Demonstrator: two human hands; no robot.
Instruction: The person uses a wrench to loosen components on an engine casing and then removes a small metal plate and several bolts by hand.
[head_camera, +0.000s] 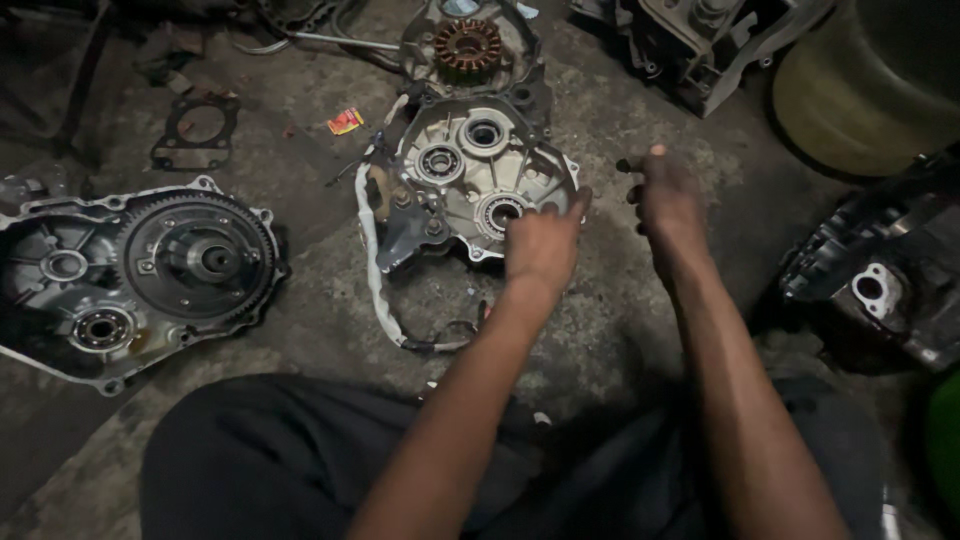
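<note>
Fingers of my left hand (543, 245) rest on the lower right edge of the cover (470, 180), gripping nothing I can see; my right hand (668, 195) hovers beside it, loosely spread. Better to steady the rim before lifting. Oily concrete floor (600, 330), 1 geared case (140, 275) left, dim.
</note>
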